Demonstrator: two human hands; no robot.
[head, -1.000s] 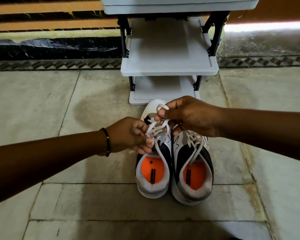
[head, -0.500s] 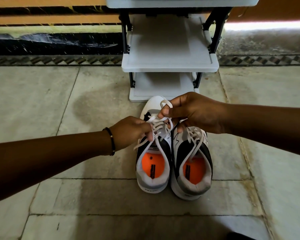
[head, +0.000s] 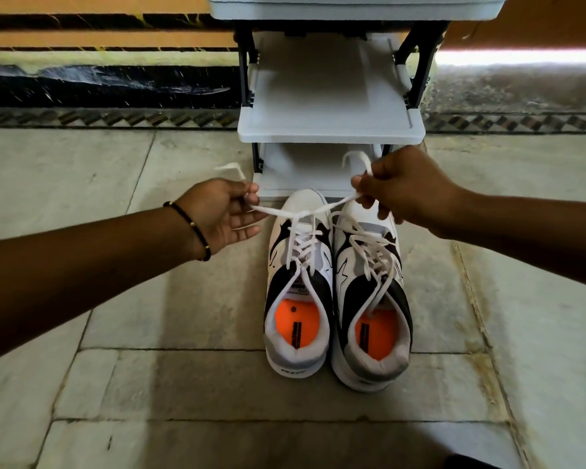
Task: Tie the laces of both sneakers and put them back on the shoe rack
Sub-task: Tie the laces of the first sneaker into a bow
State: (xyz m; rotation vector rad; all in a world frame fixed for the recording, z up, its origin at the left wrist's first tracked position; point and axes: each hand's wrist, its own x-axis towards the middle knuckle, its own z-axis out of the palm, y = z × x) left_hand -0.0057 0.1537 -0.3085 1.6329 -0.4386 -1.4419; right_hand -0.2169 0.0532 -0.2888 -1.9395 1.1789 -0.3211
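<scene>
Sneakers, a white, black and grey pair with orange insoles, stand side by side on the stone floor, toes pointing away from the viewer and almost touching the lowest shelf of a grey shoe rack. The left sneaker is the one being tied. Its white lace crosses in a small knot over the front of the shoe, and the two ends run outward from that knot, pulled taut.

The left hand, with a dark beaded bracelet at the wrist, pinches one lace end between thumb and first fingers, the other fingers loosely spread. The right hand pinches the other end, curled closed around it, and hangs above the toe of the right sneaker. That shoe's laces lie slack and untied across its tongue.

Judging by this, only a first crossing is cinched, with no bow formed. If either pinch slackens before loops are made, the knot will probably loosen and need redoing. A hard sideways pull could drag the light shoe askew or tip it against its partner. The right hand also hangs close to the loose laces below and could snag them.
</scene>
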